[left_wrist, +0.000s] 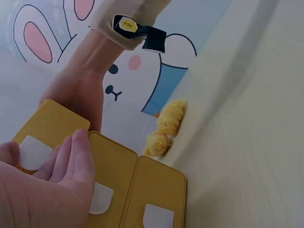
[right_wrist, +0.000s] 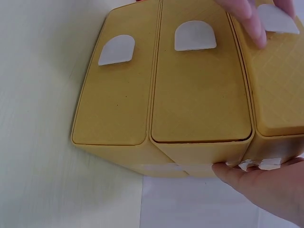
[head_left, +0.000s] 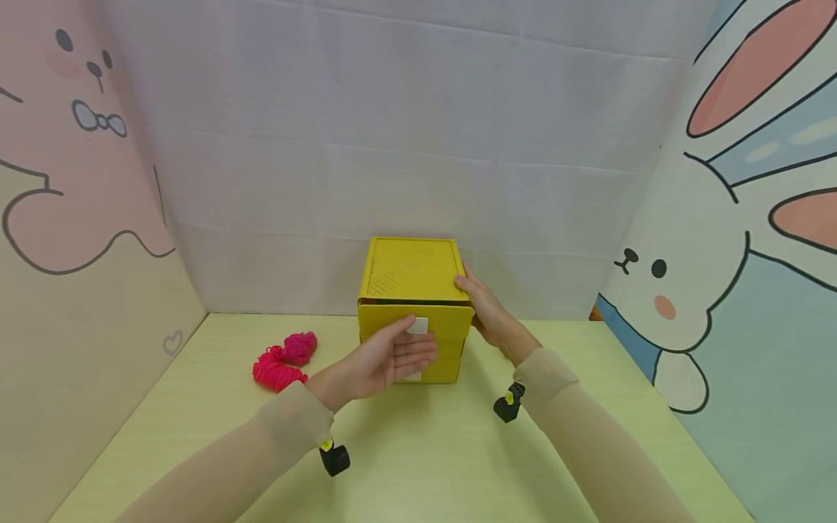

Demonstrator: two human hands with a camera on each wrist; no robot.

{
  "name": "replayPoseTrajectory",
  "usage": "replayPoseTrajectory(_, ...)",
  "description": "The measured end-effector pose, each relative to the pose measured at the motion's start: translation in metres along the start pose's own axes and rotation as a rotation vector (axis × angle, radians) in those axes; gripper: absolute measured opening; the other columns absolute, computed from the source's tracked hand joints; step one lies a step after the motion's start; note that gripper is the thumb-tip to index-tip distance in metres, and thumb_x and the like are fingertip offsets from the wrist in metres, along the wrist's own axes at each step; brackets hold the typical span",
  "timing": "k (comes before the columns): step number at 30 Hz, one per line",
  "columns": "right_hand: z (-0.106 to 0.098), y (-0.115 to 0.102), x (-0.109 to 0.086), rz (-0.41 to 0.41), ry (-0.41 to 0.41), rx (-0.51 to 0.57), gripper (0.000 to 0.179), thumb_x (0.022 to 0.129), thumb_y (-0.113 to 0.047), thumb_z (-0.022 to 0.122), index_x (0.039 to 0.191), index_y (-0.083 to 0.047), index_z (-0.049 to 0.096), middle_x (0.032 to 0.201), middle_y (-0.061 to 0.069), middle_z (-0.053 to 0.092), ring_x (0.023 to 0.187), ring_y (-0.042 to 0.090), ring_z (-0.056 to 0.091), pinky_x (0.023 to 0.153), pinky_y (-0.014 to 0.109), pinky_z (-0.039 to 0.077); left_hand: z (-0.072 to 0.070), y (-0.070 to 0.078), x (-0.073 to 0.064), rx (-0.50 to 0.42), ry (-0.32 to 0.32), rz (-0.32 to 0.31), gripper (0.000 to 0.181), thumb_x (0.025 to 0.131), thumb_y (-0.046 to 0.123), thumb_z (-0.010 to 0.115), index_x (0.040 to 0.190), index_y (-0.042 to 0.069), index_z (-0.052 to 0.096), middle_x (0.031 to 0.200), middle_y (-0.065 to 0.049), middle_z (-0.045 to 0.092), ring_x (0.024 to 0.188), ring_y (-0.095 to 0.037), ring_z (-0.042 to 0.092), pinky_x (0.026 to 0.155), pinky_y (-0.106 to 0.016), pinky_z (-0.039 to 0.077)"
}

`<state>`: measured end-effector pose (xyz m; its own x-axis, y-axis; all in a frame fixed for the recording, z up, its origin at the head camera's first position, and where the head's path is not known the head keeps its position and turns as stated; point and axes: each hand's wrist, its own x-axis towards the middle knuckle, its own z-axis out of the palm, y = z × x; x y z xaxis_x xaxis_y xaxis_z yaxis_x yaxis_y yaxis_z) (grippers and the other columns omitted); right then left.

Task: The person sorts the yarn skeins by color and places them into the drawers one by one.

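Note:
A yellow box of three stacked drawers [head_left: 410, 270], each with a white tab on its front, stands by the back wall. Its top drawer [right_wrist: 280, 80] juts slightly past the ones below. Palm up, my left hand [head_left: 382, 363] is at that drawer's front. The white tab [left_wrist: 34, 153] lies between its thumb above and fingers below, apparently pinched. My right hand [head_left: 487, 309] grips the box's upper right side, its thumb on the top edge. In the right wrist view, fingers of the right hand [right_wrist: 266, 185] press against the box's side. The drawers' contents are hidden.
Two bundles of pink yarn [head_left: 277, 367] lie left of the box. Yellow yarn [left_wrist: 166, 128] lies on its right side, visible in the left wrist view. A white cloth wall [head_left: 405, 145] rises behind, with cartoon-printed panels [head_left: 693, 319] at both sides of the table.

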<state>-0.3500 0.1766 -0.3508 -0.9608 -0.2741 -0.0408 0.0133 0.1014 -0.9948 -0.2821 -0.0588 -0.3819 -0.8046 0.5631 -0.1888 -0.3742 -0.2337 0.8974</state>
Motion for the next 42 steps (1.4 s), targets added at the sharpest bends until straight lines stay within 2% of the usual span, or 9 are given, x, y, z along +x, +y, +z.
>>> replayPoseTrajectory(4,-0.001,0.000,0.000,0.005,-0.008,0.010,0.072,0.114,-0.041,0.038,0.171,-0.035,-0.006,0.179,0.000,-0.007,0.164,0.030,0.005,0.128,0.064,0.016,-0.002,0.002,0.005,0.000,0.014,0.008,0.072,0.111,0.052,0.049,0.150,-0.009,0.051,0.154,-0.025,0.054,0.136,-0.033,0.062,0.108,-0.035,0.054)
replayPoseTrajectory(10,0.000,-0.001,-0.001,0.006,-0.016,0.024,0.071,0.114,-0.041,0.037,0.171,-0.037,-0.005,0.179,0.001,-0.006,0.164,0.032,0.006,0.128,0.064,0.017,-0.003,0.005,0.009,-0.004,0.040,0.008,0.071,0.112,0.052,0.049,0.149,-0.008,0.053,0.152,-0.024,0.057,0.122,-0.024,0.070,0.107,-0.034,0.054)
replayPoseTrajectory(23,-0.001,-0.001,0.000,0.010,-0.005,0.028,0.069,0.115,-0.039,0.036,0.171,-0.038,-0.004,0.180,0.002,-0.005,0.163,0.032,0.010,0.128,0.063,0.017,0.002,0.007,0.012,-0.007,0.100,0.008,0.064,0.112,0.047,0.051,0.145,-0.008,0.058,0.148,-0.023,0.061,0.133,-0.032,0.065,0.107,-0.035,0.054)
replayPoseTrajectory(30,0.001,-0.004,-0.002,0.011,-0.006,0.021,0.069,0.115,-0.037,0.035,0.171,-0.037,-0.004,0.180,0.002,-0.003,0.162,0.033,0.014,0.128,0.064,0.018,0.004,0.006,0.015,-0.023,0.139,0.012,0.064,0.111,0.048,0.053,0.142,-0.008,0.061,0.141,-0.021,0.067,0.124,-0.029,0.070,0.101,-0.032,0.058)
replayPoseTrajectory(34,0.002,-0.005,-0.003,0.002,0.006,0.001,0.069,0.115,-0.037,0.036,0.172,-0.036,-0.002,0.180,0.003,-0.001,0.162,0.033,0.016,0.127,0.065,0.019,0.003,0.005,0.015,-0.009,0.129,0.022,0.065,0.111,0.049,0.051,0.142,-0.008,0.060,0.142,-0.022,0.066,0.122,-0.027,0.072,0.101,-0.032,0.058)
replayPoseTrajectory(42,0.001,-0.004,-0.003,-0.009,0.022,-0.003,0.069,0.115,-0.039,0.038,0.172,-0.036,0.001,0.180,0.003,0.004,0.159,0.035,0.024,0.126,0.065,0.023,-0.001,0.002,0.010,0.084,0.049,0.045,0.071,0.111,0.055,0.047,0.150,-0.004,0.055,0.151,-0.024,0.058,0.137,-0.037,0.060,0.109,-0.037,0.053)
